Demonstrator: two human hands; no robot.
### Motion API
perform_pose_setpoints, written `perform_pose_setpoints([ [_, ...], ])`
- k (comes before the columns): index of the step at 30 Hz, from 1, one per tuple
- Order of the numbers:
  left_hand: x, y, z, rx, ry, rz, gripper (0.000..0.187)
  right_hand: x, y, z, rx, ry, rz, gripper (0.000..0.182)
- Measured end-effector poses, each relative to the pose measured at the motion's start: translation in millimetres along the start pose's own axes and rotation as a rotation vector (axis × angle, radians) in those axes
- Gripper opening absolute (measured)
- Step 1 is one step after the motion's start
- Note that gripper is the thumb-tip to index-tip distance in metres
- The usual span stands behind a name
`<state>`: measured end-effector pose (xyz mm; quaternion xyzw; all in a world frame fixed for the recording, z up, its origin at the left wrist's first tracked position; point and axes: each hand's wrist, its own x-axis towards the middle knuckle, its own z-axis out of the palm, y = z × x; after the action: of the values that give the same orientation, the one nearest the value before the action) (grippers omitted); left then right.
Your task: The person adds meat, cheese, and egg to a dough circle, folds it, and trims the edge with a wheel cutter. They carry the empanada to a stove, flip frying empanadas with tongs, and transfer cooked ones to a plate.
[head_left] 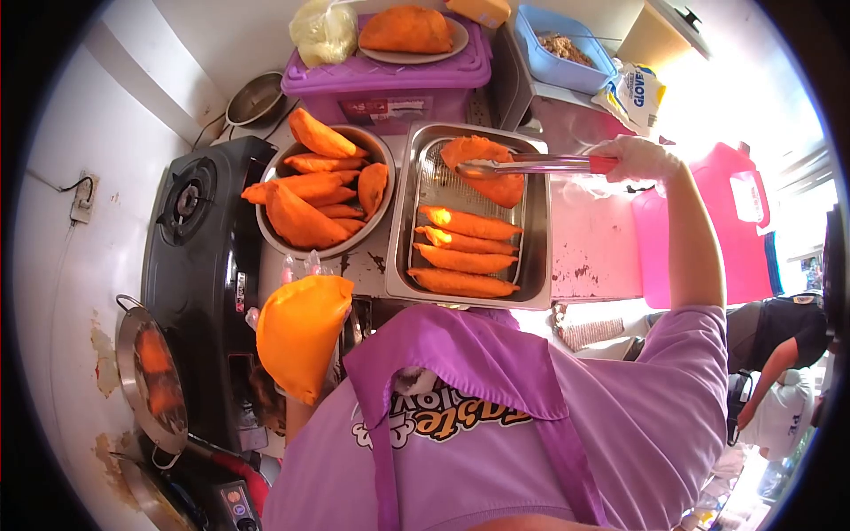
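My right hand, in a clear plastic glove, is wrapped round the red handle of metal tongs. The tips of the tongs are on an orange half-moon pastry at the back of the metal tray. Several more pastries lie in a row nearer the front of that tray. On the left, my left hand is mostly hidden behind a large orange pastry that it holds up; gloved fingertips show above its top edge. A round metal bowl heaped with orange pastries stands beyond it.
A black gas stove stands left, with a pan of frying pastries beside it. Behind the tray sits a purple box; a blue container is back right. A pink jug stands right. Another person is at the far right.
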<state>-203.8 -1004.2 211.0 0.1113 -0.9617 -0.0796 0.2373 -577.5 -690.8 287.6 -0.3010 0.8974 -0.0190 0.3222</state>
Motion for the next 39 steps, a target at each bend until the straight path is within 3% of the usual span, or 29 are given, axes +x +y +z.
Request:
perform_pose_setpoints([
  [1, -5.8, -4.6, 3.9, 0.003, 0.008, 0.004, 0.018, -9.1, 0.3, -2.0, 0.087, 0.074, -0.024, 0.052],
  [2, -17.6, -15.5, 16.5, -0.467, 0.037, -0.147, 0.030, -14.4, 4.4, -4.2, 0.174, 0.146, -0.048, 0.053],
  [3, -31.7, -29.5, 33.7, -0.938, 0.064, -0.294, 0.042, -6.4, 29.3, -1.9, 0.258, 0.225, -0.226, 0.052],
  [6, -60.1, -60.9, 69.2, -2.358, 0.116, -0.724, 0.082, -29.4, 8.2, -32.9, 0.360, 0.208, -0.136, 0.051],
  [7, -60.3, -61.6, 68.8, -2.358, 0.114, -0.715, 0.082, -32.2, 4.3, -42.3, 0.472, 0.222, -0.198, 0.047],
  [10, -58.9, -61.7, 68.3, -2.452, 0.084, -0.655, 0.081, -22.4, 7.3, -85.7, 0.347, 0.303, -0.330, 0.052],
  [16, -59.6, -60.1, 61.5, -2.654, 0.114, -0.595, 0.081, 28.5, -41.6, -151.4, 0.212, 0.584, -0.278, 0.053],
  [20, -60.4, -59.8, 52.1, -2.547, 0.206, -0.733, 0.082, 91.4, -55.5, -189.7, 0.014, 0.665, -0.224, 0.051],
  [22, -61.3, -60.7, 48.5, -2.580, 0.268, -0.773, 0.082, 106.0, -80.4, -196.2, -0.307, 0.664, -0.260, 0.049],
  [23, -65.5, -62.7, 48.2, -2.534, 0.249, -0.745, 0.082, 111.0, -90.8, -198.2, -0.279, 0.604, -0.160, 0.048],
  [30, -76.8, -65.1, 40.3, -2.366, 0.291, -0.781, 0.084, 160.4, -111.6, -229.9, -0.391, 0.464, -0.140, 0.053],
  [32, -79.3, -66.6, 41.8, -2.355, 0.316, -0.783, 0.084, 165.7, -113.4, -242.3, -0.386, 0.329, -0.160, 0.024],
  [39, -83.7, -73.2, 48.7, -2.346, 0.325, -0.787, 0.084, 144.9, -129.6, -241.9, -0.343, 0.248, -0.037, 0.033],
])
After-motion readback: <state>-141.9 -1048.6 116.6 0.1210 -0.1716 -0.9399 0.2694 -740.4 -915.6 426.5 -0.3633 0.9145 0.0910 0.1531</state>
